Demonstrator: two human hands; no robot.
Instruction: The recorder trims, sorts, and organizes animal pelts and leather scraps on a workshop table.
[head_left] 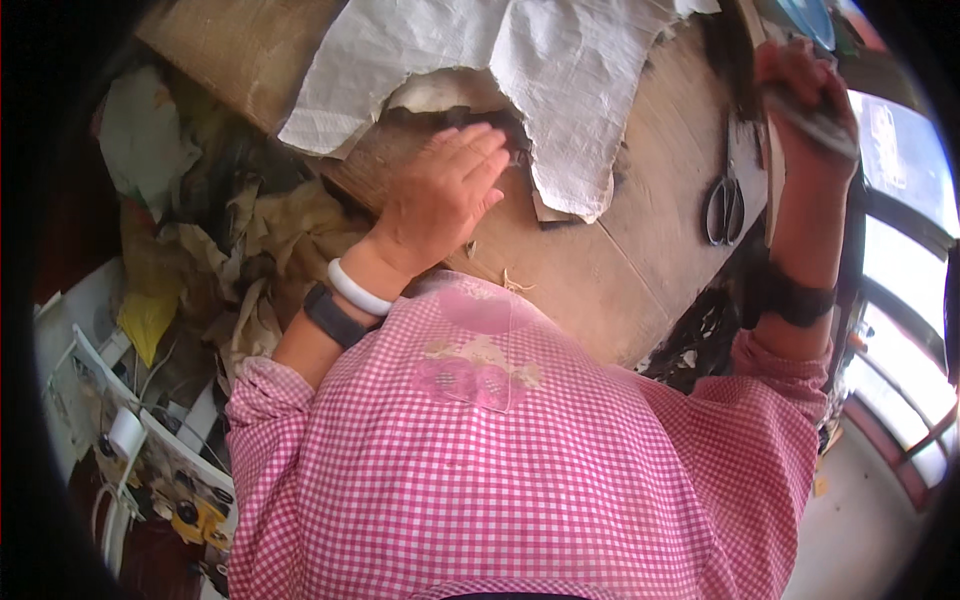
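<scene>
My left hand (445,190) is open, its fingers stretched out and lying close together. It is over the wooden table (625,290), at the ragged, curved cut-out of a wrinkled white sheet (430,45). Whether its fingertips touch the sheet I cannot tell. Dark edges of a piece underneath (549,213) show along the cut-out. My right hand (800,85) is raised at the table's far right, blurred, with fingers bent around a flat greyish thing (820,128) that I cannot make out. A pair of dark scissors (723,205) lies on the table, left of my right forearm.
Crumpled tan sheets (290,225) and a yellow piece (150,315) are heaped left of the table. Small pale scraps (515,283) lie near its front edge. A white rack with cables (125,435) stands lower left. Barred windows (905,225) line the right side.
</scene>
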